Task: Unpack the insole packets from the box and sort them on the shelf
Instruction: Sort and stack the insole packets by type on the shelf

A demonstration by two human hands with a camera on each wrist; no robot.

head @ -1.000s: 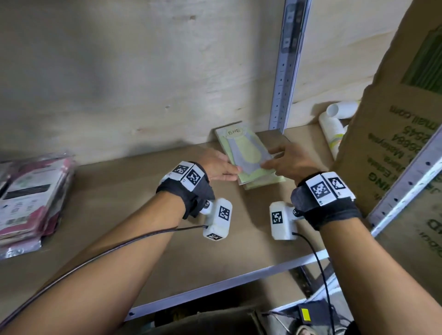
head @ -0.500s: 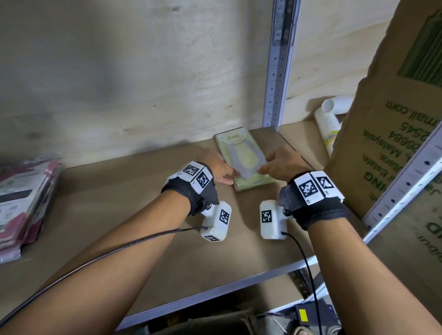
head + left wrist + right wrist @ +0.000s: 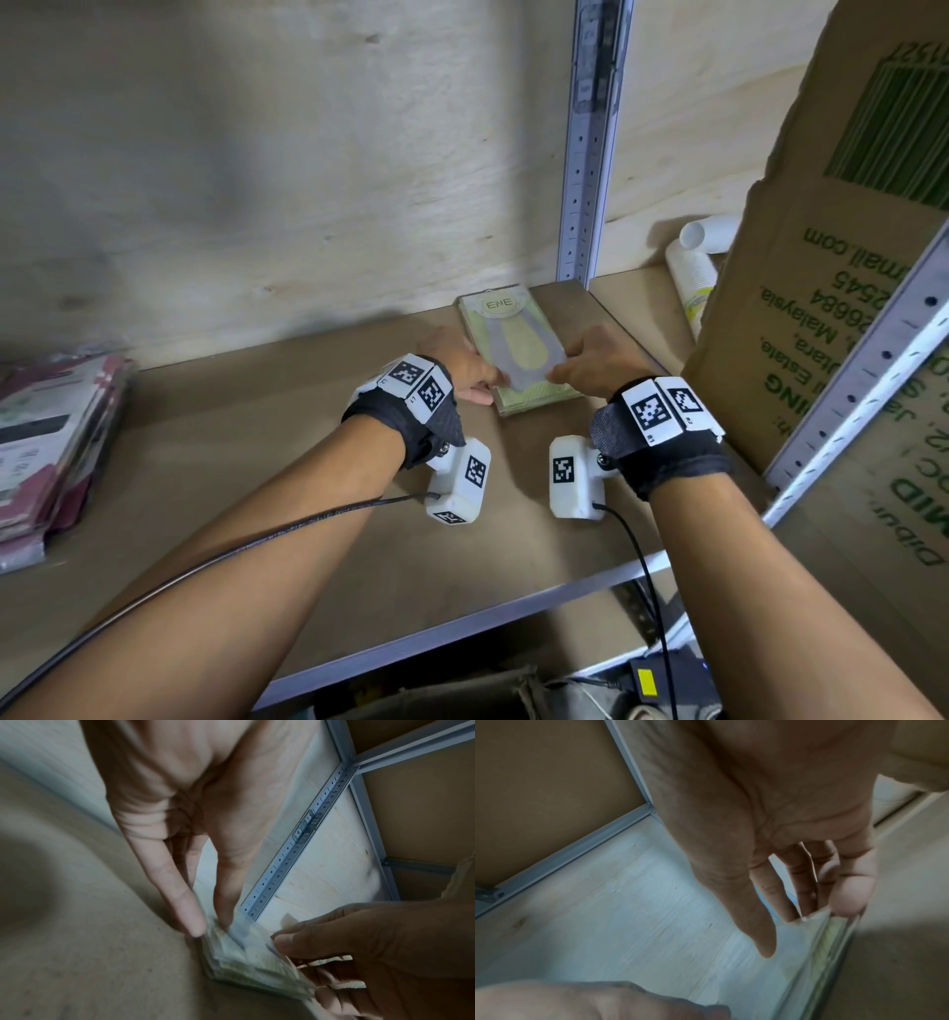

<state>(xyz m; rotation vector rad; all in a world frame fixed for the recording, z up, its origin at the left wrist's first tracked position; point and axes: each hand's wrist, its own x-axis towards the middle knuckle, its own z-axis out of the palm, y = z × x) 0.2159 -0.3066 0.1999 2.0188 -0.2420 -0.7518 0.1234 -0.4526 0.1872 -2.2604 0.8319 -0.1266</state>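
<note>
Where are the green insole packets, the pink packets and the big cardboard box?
green insole packets (image 3: 506, 329), head view, on the printed front of the top packet.
pink packets (image 3: 56, 426), head view, on the top of the pile at the shelf's left.
cardboard box (image 3: 821, 288), head view, on its printed side.

Both forearms bare, no sleeves. Left hand (image 3: 457, 367) and right hand (image 3: 595, 367): each wrist carries a black fabric strap (image 3: 662, 457) topped with white blocks printed with black square tags. White camera housing (image 3: 459, 480) bolted under each strap, tagged; a black cable (image 3: 257, 539) exits each.
</note>
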